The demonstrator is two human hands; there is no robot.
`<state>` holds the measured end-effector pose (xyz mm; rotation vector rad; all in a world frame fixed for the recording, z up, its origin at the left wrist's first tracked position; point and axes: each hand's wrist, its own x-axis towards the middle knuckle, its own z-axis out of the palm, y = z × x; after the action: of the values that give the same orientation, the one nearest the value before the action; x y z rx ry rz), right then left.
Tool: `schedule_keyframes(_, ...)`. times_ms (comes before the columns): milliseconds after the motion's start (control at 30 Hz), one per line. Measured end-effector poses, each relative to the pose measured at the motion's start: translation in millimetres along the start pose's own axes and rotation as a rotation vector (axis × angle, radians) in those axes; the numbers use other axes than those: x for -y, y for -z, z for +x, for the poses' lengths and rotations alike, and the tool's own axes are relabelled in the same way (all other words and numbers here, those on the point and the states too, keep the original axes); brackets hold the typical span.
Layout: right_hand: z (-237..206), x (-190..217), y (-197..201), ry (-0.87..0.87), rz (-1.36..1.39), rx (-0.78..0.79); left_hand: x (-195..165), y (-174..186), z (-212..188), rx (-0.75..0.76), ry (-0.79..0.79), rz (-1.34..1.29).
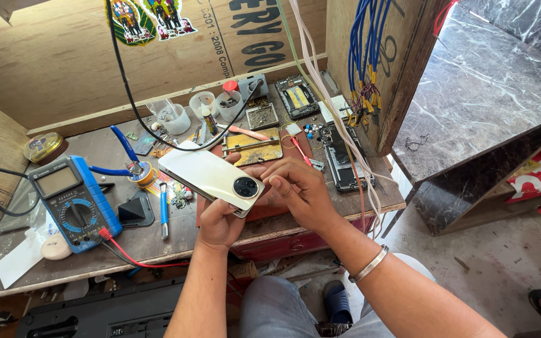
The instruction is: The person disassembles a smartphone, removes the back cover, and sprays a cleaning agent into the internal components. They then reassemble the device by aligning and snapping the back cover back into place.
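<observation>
The cluttered bench [158, 241] fills the left and centre of the frame. At centre, the left hand [220, 222] has its fingers closed around a white phone [211, 178], back up. The right hand [302, 191] pinches at its lower corner. Likely light, stiff, slick and fragile; best held by its edges. Open room lies only at lower right, beyond the bench edge.

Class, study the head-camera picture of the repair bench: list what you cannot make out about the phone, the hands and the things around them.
- White phone: its screen side faces down, hidden in the head view.
- Left hand: its fingers are hidden under the phone.
- Right hand: whether its fingertips pinch anything at the phone's corner is too small to tell.
- Blue multimeter: its display shows no legible reading.
- Small trays: contents too small.
</observation>
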<state>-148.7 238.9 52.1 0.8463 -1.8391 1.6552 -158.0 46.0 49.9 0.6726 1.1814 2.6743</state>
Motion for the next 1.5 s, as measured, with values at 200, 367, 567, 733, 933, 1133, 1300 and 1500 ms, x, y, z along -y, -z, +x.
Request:
schedule_keyframes(200, 1, 3, 0, -0.033, 0.008, 0.006, 6, 6, 1, -0.003, 0.019, -0.004)
schedule_keyframes(367, 5, 6, -2, 0.017, -0.064, 0.077, 20, 21, 2, -0.135, -0.027, -0.008)
schedule_keyframes(567, 9, -1, -7, -0.094, -0.135, 0.112, 34, 34, 11, -0.262, -0.018, 0.008)
schedule_keyframes(733, 7, -11, -8, -0.107, -0.125, 0.097, 31, 32, 10, -0.308, 0.043, 0.01)
schedule_keyframes(933, 8, -7, -9, -0.06, -0.182, 0.12, 28, 29, 13, -0.289, 0.088, 0.021)
schedule_keyframes(1133, 8, 5, -14, 0.161, -0.389, 0.071, 32, 39, 13, -0.206, 0.038, -0.032)
schedule_keyframes(1300, 7, 7, -17, -0.004, -0.306, 0.075, 33, 41, 14, -0.283, 0.131, -0.004)
schedule_keyframes(1500, 4, 7, -16, -0.103, -0.22, 0.058, 27, 39, 14, -0.262, 0.19, 0.01)
